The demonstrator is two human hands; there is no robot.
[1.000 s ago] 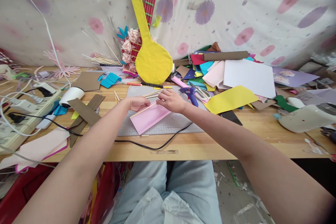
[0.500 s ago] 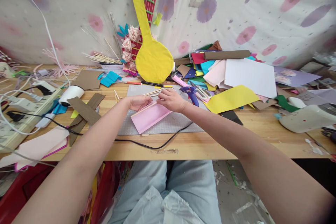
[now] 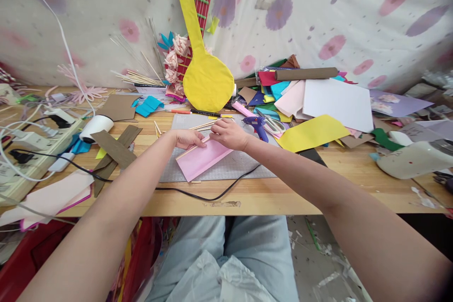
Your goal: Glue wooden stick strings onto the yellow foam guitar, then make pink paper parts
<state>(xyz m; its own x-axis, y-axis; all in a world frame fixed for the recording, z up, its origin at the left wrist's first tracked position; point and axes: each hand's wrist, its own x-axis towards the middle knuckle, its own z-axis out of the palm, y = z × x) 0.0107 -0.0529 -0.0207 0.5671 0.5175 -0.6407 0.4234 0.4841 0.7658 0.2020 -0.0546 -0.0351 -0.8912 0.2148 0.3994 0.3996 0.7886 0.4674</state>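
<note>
A pink sheet, paper or thin foam, lies slantwise on the grey cutting mat, with a thin wooden stick along its far edge. My left hand pinches that edge near its middle, thumb on top of the pink. At the far right end of the same edge, my right hand is closed, its curled fingers pressing on the sheet and hiding the stick's end. More thin wooden sticks lie just behind both hands.
A blue glue gun and scissors lie right of my hands. A black cable crosses the table in front. Behind stands a yellow banjo-shaped piece. Coloured sheets pile up right; a power strip sits left.
My left thumb has come down onto the pink sheet's edge, where the hand was more loosely placed before. My right hand has shifted very slightly.
</note>
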